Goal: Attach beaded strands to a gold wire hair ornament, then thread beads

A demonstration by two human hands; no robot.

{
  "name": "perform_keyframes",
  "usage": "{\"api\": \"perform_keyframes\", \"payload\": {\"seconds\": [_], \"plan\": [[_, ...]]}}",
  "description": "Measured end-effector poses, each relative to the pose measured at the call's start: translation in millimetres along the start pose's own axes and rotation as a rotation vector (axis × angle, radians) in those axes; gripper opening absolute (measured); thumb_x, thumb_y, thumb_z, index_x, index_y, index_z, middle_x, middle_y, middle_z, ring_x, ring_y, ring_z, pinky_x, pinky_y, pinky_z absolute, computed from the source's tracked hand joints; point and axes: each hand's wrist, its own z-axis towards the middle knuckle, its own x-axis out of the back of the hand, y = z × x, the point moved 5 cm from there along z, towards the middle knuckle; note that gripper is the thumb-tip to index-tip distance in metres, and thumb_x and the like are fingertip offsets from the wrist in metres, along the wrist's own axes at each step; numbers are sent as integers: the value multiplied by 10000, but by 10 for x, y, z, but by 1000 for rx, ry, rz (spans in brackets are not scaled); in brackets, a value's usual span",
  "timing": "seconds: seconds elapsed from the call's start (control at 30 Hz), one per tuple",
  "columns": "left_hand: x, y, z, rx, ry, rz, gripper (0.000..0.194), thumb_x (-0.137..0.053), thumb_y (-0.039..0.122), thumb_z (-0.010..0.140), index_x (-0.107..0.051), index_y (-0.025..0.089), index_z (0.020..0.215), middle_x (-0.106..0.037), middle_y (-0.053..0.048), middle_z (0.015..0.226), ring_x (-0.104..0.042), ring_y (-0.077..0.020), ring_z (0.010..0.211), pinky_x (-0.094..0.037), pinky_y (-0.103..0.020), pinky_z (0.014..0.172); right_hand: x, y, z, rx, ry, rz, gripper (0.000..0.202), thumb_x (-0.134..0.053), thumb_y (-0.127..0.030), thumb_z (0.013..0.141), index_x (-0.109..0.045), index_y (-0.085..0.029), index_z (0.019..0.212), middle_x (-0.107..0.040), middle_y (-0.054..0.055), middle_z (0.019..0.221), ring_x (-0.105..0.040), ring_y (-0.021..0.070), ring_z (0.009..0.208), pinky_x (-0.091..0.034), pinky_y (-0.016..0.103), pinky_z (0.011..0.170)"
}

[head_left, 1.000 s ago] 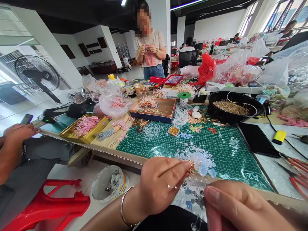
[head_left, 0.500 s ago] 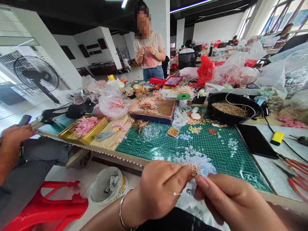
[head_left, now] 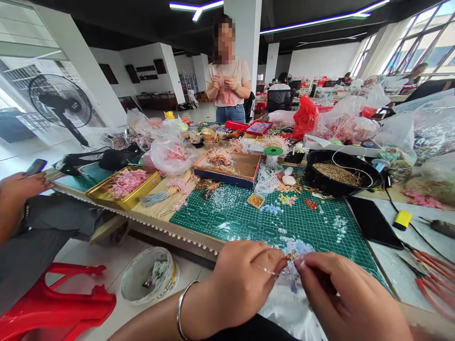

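Observation:
My left hand [head_left: 245,274], with a silver bangle at the wrist, is closed on a beaded ornament [head_left: 298,248] of pale blue and clear beads with a gold-coloured base. A thin clear thread shows by its fingers. My right hand [head_left: 341,284] is pinched at the ornament's right side, its fingertips close to the left ones. What exactly the right fingertips hold is too small to tell. Beneath both hands lies clear plastic [head_left: 291,317]. Just beyond them the green cutting mat [head_left: 245,225] carries loose beads and a small square dish [head_left: 256,200] of gold beads.
A gold tray [head_left: 124,189] of pink flowers, a shallow box [head_left: 227,168] and a black pan [head_left: 343,173] stand on the table. Pliers [head_left: 426,270] lie right. A person [head_left: 229,90] stands opposite; another person's hand [head_left: 24,184] holds a phone at left.
The view has tilted slightly up. The ornament has turned and sits lower between my hands, more covered by the fingers. My right hand's fingers are more bent.

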Motion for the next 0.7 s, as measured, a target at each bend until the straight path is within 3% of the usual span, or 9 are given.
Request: {"api": "perform_keyframes", "payload": {"seconds": [0.13,0.2,0.3,0.37,0.47,0.6,0.7], "plan": [[26,29,-11,-8,44,-37,169,-484,200,916,-639,148,871,-646,-37,756,-601,-154,683,-498,-276,623,-8,-64,7,172,12,-35,76,-493,-184,919,-567,-173,933,-584,-4,623,-536,109,526,-426,227,509],[40,18,-16,34,53,-56,144,-516,194,896,-646,149,856,-647,-66,870,-598,-166,778,-509,-291,695,-29,-65,21,216,0,-48,86,-503,-183,917,-580,-166,952,-564,-6,604,-511,112,504,-416,236,485],[-17,1,-20,59,-35,-189,128,-520,152,888,-643,131,914,-657,-86,1008,-609,-168,917,-504,-283,833,-61,-19,39,187,-47,22,91,-512,-184,913,-599,-177,939,-567,0,635,-530,112,536,-451,229,502],[-88,-27,-21,82,-115,-327,131,-513,131,895,-643,121,912,-683,-68,940,-625,-143,875,-499,-240,815,-71,47,9,137,-97,111,109,-527,-208,909,-613,-193,973,-600,12,707,-577,113,609,-494,209,556],[-155,-146,-22,237,-133,-509,138,-531,157,901,-660,132,860,-688,-47,867,-624,-117,811,-482,-208,748,-40,251,-122,-14,-124,224,216,-484,-286,924,-615,-250,1092,-655,35,931,-637,135,812,-530,188,654],[-151,-282,-11,432,-55,-686,184,-566,232,891,-646,135,756,-678,-42,837,-609,-110,806,-464,-209,747,23,647,-310,-409,20,483,296,-444,-284,903,-569,-308,1170,-603,13,1204,-572,163,1115,-508,176,818],[-173,-277,7,494,-95,-802,201,-579,252,882,-636,137,728,-670,-36,817,-596,-103,771,-458,-199,701,-209,697,-312,-603,-236,921,427,-551,-365,819,-497,-292,1237,-507,62,1348,-465,255,1266,-479,324,942]]}}
